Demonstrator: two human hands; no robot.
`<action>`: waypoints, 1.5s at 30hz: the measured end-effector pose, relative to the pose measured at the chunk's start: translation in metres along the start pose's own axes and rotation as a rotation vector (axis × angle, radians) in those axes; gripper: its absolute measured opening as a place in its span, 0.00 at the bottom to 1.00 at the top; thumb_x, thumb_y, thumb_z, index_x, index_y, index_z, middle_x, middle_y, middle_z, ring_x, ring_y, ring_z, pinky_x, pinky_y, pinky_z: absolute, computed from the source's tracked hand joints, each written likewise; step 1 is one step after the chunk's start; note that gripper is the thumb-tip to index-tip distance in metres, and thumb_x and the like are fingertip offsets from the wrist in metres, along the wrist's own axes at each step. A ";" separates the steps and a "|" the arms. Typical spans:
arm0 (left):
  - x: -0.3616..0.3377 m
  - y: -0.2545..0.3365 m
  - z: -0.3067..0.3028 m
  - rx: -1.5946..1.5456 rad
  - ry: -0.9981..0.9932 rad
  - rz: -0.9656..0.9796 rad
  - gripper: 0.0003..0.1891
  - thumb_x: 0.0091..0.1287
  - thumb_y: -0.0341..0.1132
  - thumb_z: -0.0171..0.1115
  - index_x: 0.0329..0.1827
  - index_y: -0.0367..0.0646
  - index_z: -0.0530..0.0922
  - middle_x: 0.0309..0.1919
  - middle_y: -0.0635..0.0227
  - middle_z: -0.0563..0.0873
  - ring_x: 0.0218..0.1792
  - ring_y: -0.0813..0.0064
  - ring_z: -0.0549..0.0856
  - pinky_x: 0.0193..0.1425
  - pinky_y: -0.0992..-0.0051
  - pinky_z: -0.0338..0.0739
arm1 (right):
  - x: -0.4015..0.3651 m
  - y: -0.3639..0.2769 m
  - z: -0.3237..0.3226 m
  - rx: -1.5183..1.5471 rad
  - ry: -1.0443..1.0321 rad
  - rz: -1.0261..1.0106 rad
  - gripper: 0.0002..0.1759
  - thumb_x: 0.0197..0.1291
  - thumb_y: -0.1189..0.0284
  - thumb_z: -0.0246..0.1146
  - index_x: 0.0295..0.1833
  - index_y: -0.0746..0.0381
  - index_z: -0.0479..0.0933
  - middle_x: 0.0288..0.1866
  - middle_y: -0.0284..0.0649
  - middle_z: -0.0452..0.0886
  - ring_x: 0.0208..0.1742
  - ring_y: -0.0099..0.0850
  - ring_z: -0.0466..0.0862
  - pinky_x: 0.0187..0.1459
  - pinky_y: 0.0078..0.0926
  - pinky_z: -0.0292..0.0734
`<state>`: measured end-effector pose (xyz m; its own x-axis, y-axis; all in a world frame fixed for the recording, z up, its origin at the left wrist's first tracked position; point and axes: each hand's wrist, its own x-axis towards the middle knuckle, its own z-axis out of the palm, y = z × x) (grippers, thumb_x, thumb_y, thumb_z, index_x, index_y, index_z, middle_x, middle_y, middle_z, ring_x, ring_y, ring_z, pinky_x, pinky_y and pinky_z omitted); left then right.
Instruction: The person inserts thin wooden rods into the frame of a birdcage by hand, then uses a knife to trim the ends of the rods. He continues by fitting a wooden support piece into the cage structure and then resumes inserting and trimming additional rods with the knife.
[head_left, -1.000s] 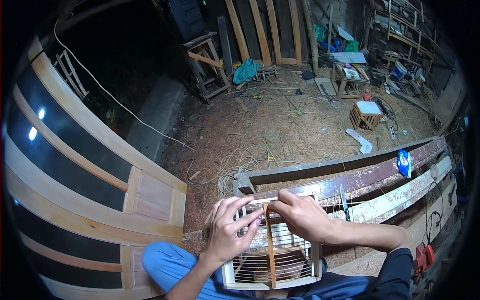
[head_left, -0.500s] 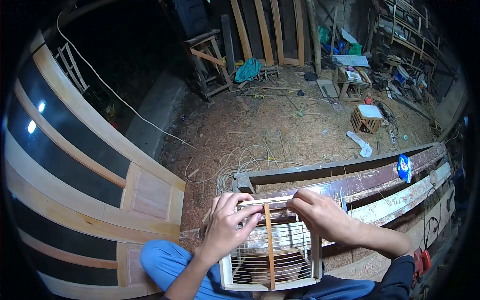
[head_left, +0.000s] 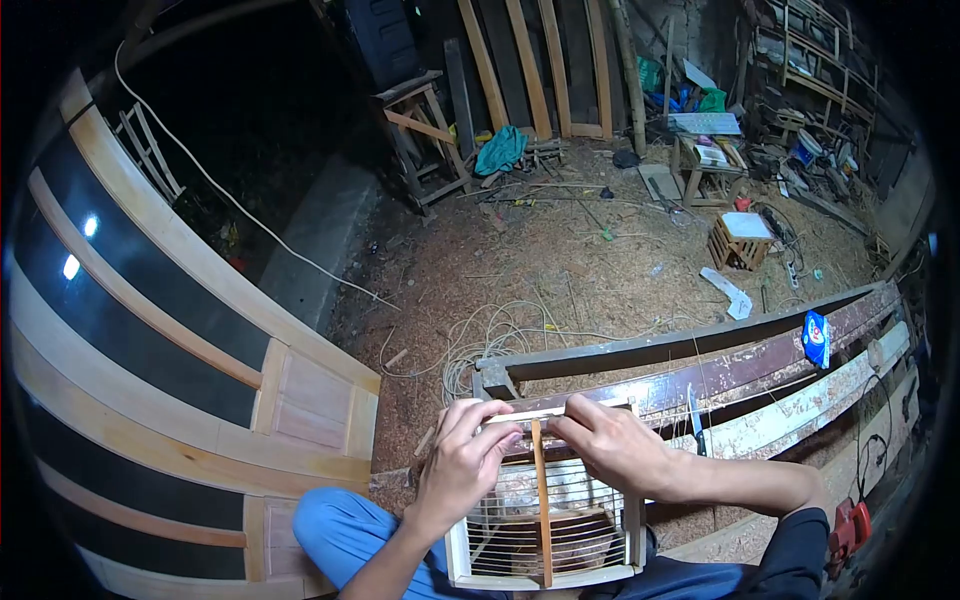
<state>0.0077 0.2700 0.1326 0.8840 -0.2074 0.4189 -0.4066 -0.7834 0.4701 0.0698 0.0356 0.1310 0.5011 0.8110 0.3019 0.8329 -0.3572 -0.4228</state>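
A small wooden frame (head_left: 600, 574) with rows of thin bars, like a cage panel, stands upright at my lap. An orange-brown wooden strip (head_left: 543, 505) runs down its middle. My left hand (head_left: 462, 452) is closed on the frame's pale top rail, left of the strip, thumb and fingers pinching it. On the other side, my right hand (head_left: 615, 445) pinches the same rail, its fingertips close to the strip's upper end. The right fingers partly hide the rail. A knife (head_left: 697, 420) lies on the bench just past my right hand.
A long bench of planks (head_left: 740, 375) extends right, with a blue packet (head_left: 816, 339) on it. A red tool (head_left: 850, 530) sits at the lower right. Panelled wooden doors (head_left: 310, 400) lean at left. Coiled cable (head_left: 470, 350) lies on the shavings-covered ground beside a slatted crate (head_left: 738, 242).
My right hand has shifted left along the top rail, nearer the middle strip. The knife shows more fully. My left hand stays on the rail, and the whole view has shifted slightly.
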 end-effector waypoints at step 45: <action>-0.002 -0.007 -0.004 -0.021 -0.057 0.034 0.04 0.67 0.28 0.72 0.40 0.40 0.85 0.52 0.64 0.92 0.53 0.61 0.88 0.61 0.62 0.75 | -0.022 0.012 -0.020 -0.082 -0.028 -0.051 0.22 0.56 0.80 0.66 0.58 0.70 0.76 0.46 0.46 0.76 0.47 0.41 0.85 0.39 0.37 0.87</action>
<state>0.0080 0.2784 0.1317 0.8809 -0.2674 0.3905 -0.4411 -0.7630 0.4725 0.0735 0.0043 0.1367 0.4520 0.8411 0.2971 0.8741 -0.3512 -0.3357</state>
